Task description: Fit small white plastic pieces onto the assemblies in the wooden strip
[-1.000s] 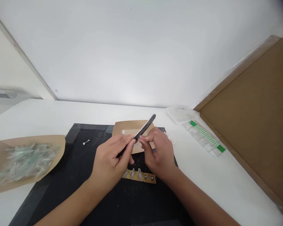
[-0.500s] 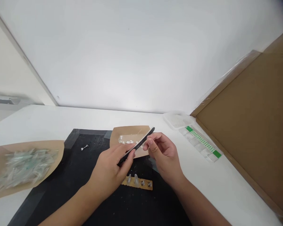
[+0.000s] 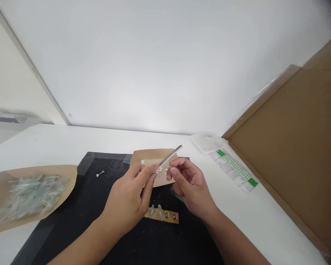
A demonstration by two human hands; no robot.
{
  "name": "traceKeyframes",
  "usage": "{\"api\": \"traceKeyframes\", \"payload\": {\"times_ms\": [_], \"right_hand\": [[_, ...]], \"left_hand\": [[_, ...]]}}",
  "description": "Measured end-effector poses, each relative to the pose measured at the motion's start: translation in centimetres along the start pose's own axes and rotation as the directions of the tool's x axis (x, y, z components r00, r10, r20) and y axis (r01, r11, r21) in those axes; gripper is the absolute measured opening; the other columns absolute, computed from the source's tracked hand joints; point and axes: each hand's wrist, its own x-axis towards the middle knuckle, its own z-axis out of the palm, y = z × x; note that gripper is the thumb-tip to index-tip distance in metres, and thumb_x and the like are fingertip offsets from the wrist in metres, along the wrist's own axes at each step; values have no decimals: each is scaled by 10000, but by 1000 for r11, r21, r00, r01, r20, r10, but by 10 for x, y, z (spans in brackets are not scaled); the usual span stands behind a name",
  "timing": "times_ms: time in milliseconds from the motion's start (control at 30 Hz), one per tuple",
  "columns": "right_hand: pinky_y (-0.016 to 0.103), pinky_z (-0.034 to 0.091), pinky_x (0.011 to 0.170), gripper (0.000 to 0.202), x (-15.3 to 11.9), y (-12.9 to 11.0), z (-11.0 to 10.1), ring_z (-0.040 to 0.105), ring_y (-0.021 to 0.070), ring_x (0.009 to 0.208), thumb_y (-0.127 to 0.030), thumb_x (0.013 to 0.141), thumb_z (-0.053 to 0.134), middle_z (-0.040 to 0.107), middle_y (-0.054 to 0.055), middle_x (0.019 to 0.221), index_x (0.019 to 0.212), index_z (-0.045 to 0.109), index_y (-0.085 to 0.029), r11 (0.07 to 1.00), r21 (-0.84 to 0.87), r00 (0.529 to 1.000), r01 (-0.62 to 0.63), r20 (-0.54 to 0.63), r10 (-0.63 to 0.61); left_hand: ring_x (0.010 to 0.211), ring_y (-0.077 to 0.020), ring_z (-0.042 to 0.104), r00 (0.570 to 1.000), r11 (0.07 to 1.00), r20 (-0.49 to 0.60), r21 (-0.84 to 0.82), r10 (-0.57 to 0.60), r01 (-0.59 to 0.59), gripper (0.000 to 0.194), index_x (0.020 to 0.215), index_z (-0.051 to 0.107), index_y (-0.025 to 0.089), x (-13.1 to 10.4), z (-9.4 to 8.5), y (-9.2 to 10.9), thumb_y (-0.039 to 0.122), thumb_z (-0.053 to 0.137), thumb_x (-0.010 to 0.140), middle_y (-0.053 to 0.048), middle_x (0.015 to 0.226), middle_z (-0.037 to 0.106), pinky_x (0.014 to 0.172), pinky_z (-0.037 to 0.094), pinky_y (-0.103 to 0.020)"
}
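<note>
"Where's the slim, straight grey file (image 3: pixel 170 155)?"
"Gripped in the left hand (image 3: pixel 132 195), slanting above the shallow brown paper tray (image 3: pixel 143 155)."
"And the right hand (image 3: pixel 191 184)?"
"Curled nearby; whether it pinches anything, I can't tell."
"And the flat tan strip (image 3: pixel 170 221)?"
"Two clear plastic tips (image 3: pixel 160 212) on it; two metal clips (image 3: pixel 167 215) still bare."

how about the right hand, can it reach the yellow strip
Probably yes: the right hand is near and the yellow strip shows its right end uncovered, though the left hand seems to hide the other.
</note>
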Motion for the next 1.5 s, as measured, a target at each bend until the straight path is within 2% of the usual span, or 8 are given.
{"api": "traceKeyframes", "payload": {"times_ms": [133, 267, 567, 800, 933, 1100, 1333, 1500], "right_hand": [[185, 303, 409, 231, -2, -1, -1, 430, 65, 501, -408, 953, 773, 679, -14, 804, 1037, 650, -230, 996, -68, 999, 51, -2, -51], [277, 568, 647, 134, -2, 1, -4, 726, 177, 821, -328, 959, 770, 718, 31, 939, 1005, 688, -233, 933, -283, 971, 223, -14, -237], [271, 508, 567, 107, -4, -3, -11, 719, 148, 685, -169, 1005, 668, 748, 3, 847, 1047, 716, -255, 504, -733, 851, 456, 193, -489], [281, 529, 568, 66, -3, 4, -16, 668, 146, 649, -248, 1052, 604, 761, 46, 994, 1087, 657, -262, 570, -726, 894, 384, 138, -427], [290, 537, 625, 97, -3, 9, -15, 678, 187, 810, -244, 1052, 583, 737, 61, 1030, 1112, 656, -266, 597, -699, 903, 394, 173, -393], [279, 519, 561, 100, -4, 8, -12, 599, 145, 637, -257, 1056, 576, 740, 56, 1043, 1136, 635, -261, 656, -669, 929, 349, 154, -338], [303, 593, 694, 150, -3, 5, -15, 727, 163, 732, -280, 1071, 574, 766, 35, 953, 1135, 709, -262, 692, -637, 940, 340, 212, -266], [322, 626, 746, 126, -5, 5, -15, 778, 178, 754, -283, 1074, 569, 785, 22, 895, 1098, 688, -250, 732, -600, 946, 324, 226, -234]], "left_hand": [[719, -170, 656, 1000, 997, 15, 73, -22, 21, 302, 1358, 597, 257, 1, 0, 1, 277, 461, 1089, -49, 1009, 620, 647, 574, -290], [802, -199, 674, 999, 997, 25, 79, -28, 26, 305, 1381, 545, 242, 1, 1, 2, 271, 454, 1091, -68, 1056, 603, 701, 603, -322], [802, -173, 622, 992, 994, 94, -72, 87, -81, 326, 1414, 527, 241, 0, 4, -5, 233, 462, 1095, -55, 1046, 575, 754, 587, -328], [857, -146, 638, 989, 979, 30, -148, 148, -142, 354, 1261, 659, 232, -2, 5, -7, 80, 419, 1051, -95, 1159, 555, 756, 571, -272], [736, -106, 633, 994, 975, 30, -203, 103, -95, 481, 1450, 562, 287, -2, 4, -5, 64, 439, 1043, -92, 1225, 596, 644, 553, -218], [872, -141, 709, 998, 965, -40, -256, 49, -58, 455, 1464, 583, 268, 0, 2, -3, 100, 477, 1054, -113, 1266, 634, 609, 585, -184], [516, -17, 612, 1000, 908, 7, -418, 2, 1, 429, 1414, 674, 259, -1, 6, -7, 124, 498, 1047, -117, 1402, 648, 503, 599, -156], [488, -45, 627, 996, 844, 55, -529, -68, 87, 336, 1304, 755, 256, 1, 9, -3, 197, 542, 1051, -80, 1200, 759, 432, 559, -145]]}}
